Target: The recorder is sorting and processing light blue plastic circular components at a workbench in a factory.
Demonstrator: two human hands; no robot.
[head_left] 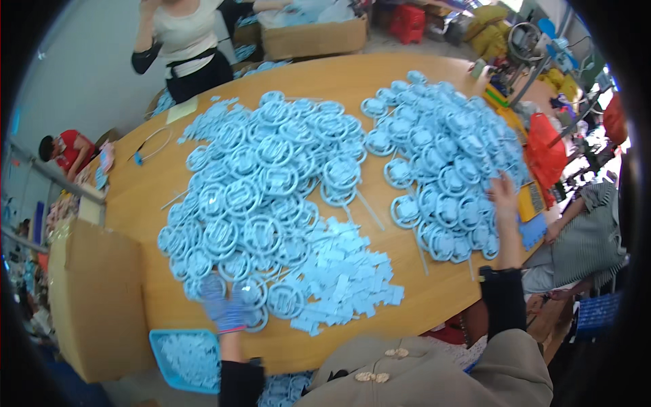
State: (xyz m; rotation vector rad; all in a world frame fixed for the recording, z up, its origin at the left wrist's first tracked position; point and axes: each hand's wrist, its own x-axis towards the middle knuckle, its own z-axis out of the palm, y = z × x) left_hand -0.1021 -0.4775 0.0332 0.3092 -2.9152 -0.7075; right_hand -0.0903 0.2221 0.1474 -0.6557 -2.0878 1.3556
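Note:
My left hand [224, 309], in a blue-grey glove, rests at the near edge of a large heap of light blue round plastic pieces [262, 234]. Its fingers are spread beside the nearest rings, and nothing shows in its grasp. The bare right hand [502, 195] reaches over the right side of a second heap of similar pieces [434, 163]. Its fingers look apart, though slightly blurred. Thin sticks poke out from some pieces. A pile of small flat light blue rectangles [346, 278] lies between my hands, closer to the left one.
A blue tray [154, 344] of small pieces sits beside a tall cardboard box [102, 298]. Across the wooden table [380, 332] stands a person [193, 41]. Yellow bins [532, 201], a red bag [544, 152] and another person [586, 227] are on the right.

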